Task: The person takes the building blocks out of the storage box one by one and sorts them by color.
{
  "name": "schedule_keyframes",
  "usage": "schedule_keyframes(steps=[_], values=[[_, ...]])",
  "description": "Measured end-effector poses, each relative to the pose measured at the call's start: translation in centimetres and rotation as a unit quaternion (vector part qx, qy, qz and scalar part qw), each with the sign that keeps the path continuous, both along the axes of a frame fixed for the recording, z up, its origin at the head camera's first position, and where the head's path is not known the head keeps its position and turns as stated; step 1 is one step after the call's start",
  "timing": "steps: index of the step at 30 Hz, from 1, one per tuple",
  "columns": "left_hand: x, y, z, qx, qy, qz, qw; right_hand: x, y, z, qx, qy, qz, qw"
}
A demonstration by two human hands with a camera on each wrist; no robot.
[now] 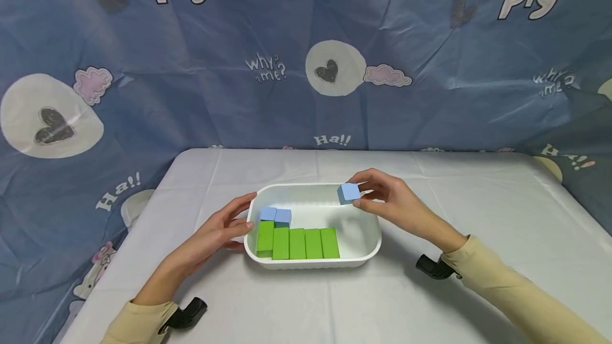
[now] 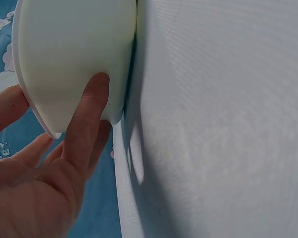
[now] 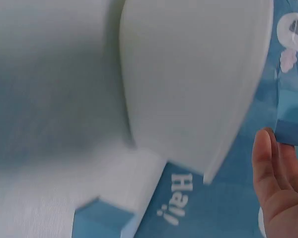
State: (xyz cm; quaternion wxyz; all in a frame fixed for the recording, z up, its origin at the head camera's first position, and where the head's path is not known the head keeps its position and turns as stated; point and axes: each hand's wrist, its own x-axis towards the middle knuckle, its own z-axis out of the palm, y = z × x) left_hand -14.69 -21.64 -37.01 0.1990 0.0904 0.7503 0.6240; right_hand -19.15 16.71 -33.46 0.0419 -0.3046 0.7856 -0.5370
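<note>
A white plastic tub (image 1: 313, 264) stands on the table. Inside it, a row of several green blocks (image 1: 297, 244) lines the near side, with two blue cubes (image 1: 283, 217) behind their left end. My left hand (image 1: 210, 238) holds the tub's left end, the thumb at the rim; in the left wrist view, fingers (image 2: 97, 94) rest on the outer wall. Above the tub's far right part, my right hand (image 1: 397, 206) pinches another blue cube (image 1: 349, 193) between thumb and fingers. The held cube (image 3: 292, 131) appears at the right edge of the right wrist view.
White cloth covers the table (image 1: 478, 200). A blue block (image 3: 102, 218) lies on it beyond the tub's end in the right wrist view. Patterned blue fabric (image 1: 268, 110) hangs behind the table. Black wrist mounts (image 1: 188, 314) are worn at both sleeves.
</note>
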Motion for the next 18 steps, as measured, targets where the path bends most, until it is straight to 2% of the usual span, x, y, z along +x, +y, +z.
schedule_keyframes(steps=[12, 18], values=[[-0.2, 0.1, -0.1, 0.002, -0.004, -0.004, 1.0000, -0.1, 3.9, 1.2, 0.005, 0.048, -0.045, 0.998], [-0.1, -0.1, -0.2, -0.007, -0.009, 0.012, 0.9999, -0.1, 5.2, 1.8, 0.003, 0.067, -0.059, 0.996]])
